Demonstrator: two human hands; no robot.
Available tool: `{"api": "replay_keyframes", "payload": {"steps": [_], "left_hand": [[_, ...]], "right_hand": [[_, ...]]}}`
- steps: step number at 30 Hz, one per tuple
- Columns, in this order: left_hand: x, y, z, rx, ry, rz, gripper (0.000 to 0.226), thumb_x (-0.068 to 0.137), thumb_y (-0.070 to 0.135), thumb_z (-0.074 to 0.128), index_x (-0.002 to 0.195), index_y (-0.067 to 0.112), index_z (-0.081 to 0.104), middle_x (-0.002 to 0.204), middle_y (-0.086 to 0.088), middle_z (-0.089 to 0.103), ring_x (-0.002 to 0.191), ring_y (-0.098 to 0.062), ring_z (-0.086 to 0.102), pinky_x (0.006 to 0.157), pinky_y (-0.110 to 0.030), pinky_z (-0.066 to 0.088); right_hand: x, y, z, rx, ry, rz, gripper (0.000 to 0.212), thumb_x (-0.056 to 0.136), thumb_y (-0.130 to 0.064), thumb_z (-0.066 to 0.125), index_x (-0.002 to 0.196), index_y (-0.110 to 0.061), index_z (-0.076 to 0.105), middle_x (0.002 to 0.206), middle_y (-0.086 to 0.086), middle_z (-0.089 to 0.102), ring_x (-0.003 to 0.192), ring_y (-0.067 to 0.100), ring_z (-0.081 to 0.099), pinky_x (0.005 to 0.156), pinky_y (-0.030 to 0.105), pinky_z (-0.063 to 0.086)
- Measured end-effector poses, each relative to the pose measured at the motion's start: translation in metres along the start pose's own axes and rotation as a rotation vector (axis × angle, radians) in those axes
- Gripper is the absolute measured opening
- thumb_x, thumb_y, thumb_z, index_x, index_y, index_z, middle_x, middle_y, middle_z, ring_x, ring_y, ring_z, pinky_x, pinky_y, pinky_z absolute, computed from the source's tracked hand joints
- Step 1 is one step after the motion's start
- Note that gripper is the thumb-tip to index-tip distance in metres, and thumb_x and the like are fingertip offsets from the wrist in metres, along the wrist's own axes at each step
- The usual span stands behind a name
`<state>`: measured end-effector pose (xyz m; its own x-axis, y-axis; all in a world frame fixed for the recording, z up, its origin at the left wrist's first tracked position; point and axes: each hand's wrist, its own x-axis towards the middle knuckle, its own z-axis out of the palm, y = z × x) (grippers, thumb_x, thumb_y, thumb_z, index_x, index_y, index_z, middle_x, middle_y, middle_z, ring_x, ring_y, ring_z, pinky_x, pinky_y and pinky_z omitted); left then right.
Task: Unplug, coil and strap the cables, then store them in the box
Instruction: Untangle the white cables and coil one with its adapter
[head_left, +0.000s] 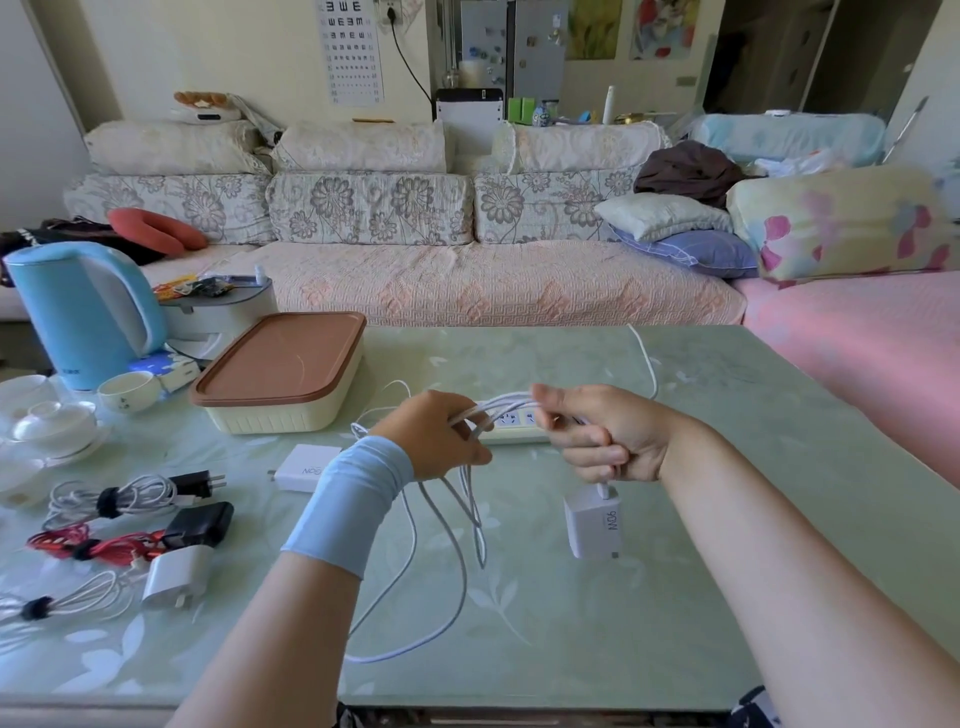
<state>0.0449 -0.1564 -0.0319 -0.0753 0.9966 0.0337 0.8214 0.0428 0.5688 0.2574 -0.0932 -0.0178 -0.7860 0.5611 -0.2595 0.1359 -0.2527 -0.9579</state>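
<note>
Both forearms reach forward over the green counter (649, 597), and the two hands meet near its middle, raised above the surface. The left hand (434, 436), with a light blue sleeve (348, 504) on the wrist, has its fingers curled round several loops of the white cable (464, 519), which hang from it down to the counter. The right hand (597, 439), just beside it at 3 o'clock, pinches the same strands between the thumb and the curled fingers. A white charger (594, 525) hangs under this hand at 6 o'clock. Behind the hands lies a white power strip (511, 422). The box (283, 376), with its brown lid on, stands at 10 o'clock from the hands. At 8 o'clock, near the left edge, lie three strapped cable bundles (109, 501) with their plugs. Open counter surface lies at 3 to 5 o'clock, up to the right edge, and at 6 o'clock toward the near edge.
</note>
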Motion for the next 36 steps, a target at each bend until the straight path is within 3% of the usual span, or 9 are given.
{"api": "replay_keyframes", "payload": {"steps": [5,11,16,22,25,28,31,34,36], "left_hand": [[-0.004,-0.001,0.000,-0.309,-0.015,0.067,0.025,0.084,0.013,0.071,0.107,0.023,0.071,0.088,0.006,0.071,0.061,-0.010,0.061,0.069,-0.023,0.053],[-0.011,-0.007,0.003,-0.740,-0.033,0.077,0.038,0.091,-0.007,0.049,0.122,0.012,0.062,0.111,-0.005,0.072,0.083,-0.020,0.068,0.075,-0.028,0.051],[-0.012,0.003,0.009,-0.978,0.141,0.007,0.019,0.097,0.016,0.055,0.109,0.010,0.068,0.106,-0.009,0.072,0.084,-0.028,0.073,0.063,-0.026,0.056],[-0.001,-0.007,0.018,-0.267,0.519,0.034,0.012,0.081,0.027,0.075,0.093,0.027,0.075,0.090,0.007,0.067,0.080,-0.007,0.060,0.077,-0.022,0.046],[-0.003,-0.001,0.018,-0.277,0.607,-0.022,0.005,0.082,0.024,0.072,0.081,0.021,0.076,0.074,0.006,0.071,0.066,-0.006,0.061,0.070,-0.017,0.047],[-0.006,0.011,0.018,-0.846,0.403,-0.050,0.017,0.091,0.019,0.064,0.077,0.011,0.071,0.070,0.002,0.072,0.067,-0.012,0.065,0.079,-0.029,0.053],[-0.012,0.019,0.014,-1.374,-0.053,-0.033,0.026,0.093,0.029,0.053,0.074,0.014,0.062,0.066,0.002,0.059,0.065,-0.016,0.057,0.077,-0.034,0.052],[-0.017,0.019,0.012,-1.419,-0.406,-0.090,0.036,0.091,0.031,0.047,0.066,0.010,0.063,0.063,-0.005,0.055,0.061,-0.019,0.053,0.079,-0.041,0.056],[-0.020,0.020,0.014,-1.268,-0.468,-0.140,0.034,0.093,0.026,0.049,0.071,0.006,0.064,0.067,-0.008,0.057,0.062,-0.020,0.055,0.085,-0.049,0.055]], "right_hand": [[0.005,-0.001,-0.006,0.177,0.044,-0.079,0.031,0.097,-0.039,0.043,0.072,-0.021,0.046,0.047,-0.009,0.019,0.031,0.005,0.016,0.036,0.020,0.018],[0.014,0.001,-0.001,0.218,0.260,-0.191,0.036,0.105,-0.037,0.036,0.074,-0.021,0.045,0.048,-0.007,0.021,0.032,0.006,0.017,0.037,0.017,0.015],[0.019,0.004,0.006,0.195,0.402,-0.257,0.036,0.107,-0.034,0.033,0.076,-0.021,0.044,0.050,-0.006,0.019,0.032,0.007,0.015,0.039,0.016,0.013],[0.019,0.005,0.015,0.140,0.437,-0.324,0.035,0.108,-0.031,0.032,0.076,-0.019,0.044,0.052,-0.005,0.018,0.035,0.008,0.014,0.040,0.018,0.015],[0.021,0.007,0.017,0.104,0.469,-0.343,0.035,0.108,-0.031,0.032,0.077,-0.019,0.044,0.051,-0.005,0.020,0.036,0.009,0.015,0.044,0.020,0.013],[0.024,0.009,0.014,0.071,0.548,-0.348,0.034,0.108,-0.030,0.032,0.078,-0.018,0.043,0.046,-0.008,0.024,0.036,0.010,0.015,0.044,0.019,0.013],[0.027,0.011,0.014,0.048,0.625,-0.343,0.033,0.107,-0.029,0.034,0.078,-0.018,0.045,0.045,-0.011,0.027,0.036,0.008,0.017,0.043,0.020,0.013],[0.029,0.011,0.015,0.048,0.655,-0.372,0.032,0.107,-0.027,0.035,0.079,-0.017,0.046,0.045,-0.011,0.027,0.036,0.007,0.017,0.039,0.019,0.014],[0.027,0.009,0.015,0.056,0.637,-0.393,0.032,0.107,-0.027,0.035,0.079,-0.017,0.045,0.045,-0.010,0.026,0.037,0.009,0.016,0.043,0.022,0.011]]}}
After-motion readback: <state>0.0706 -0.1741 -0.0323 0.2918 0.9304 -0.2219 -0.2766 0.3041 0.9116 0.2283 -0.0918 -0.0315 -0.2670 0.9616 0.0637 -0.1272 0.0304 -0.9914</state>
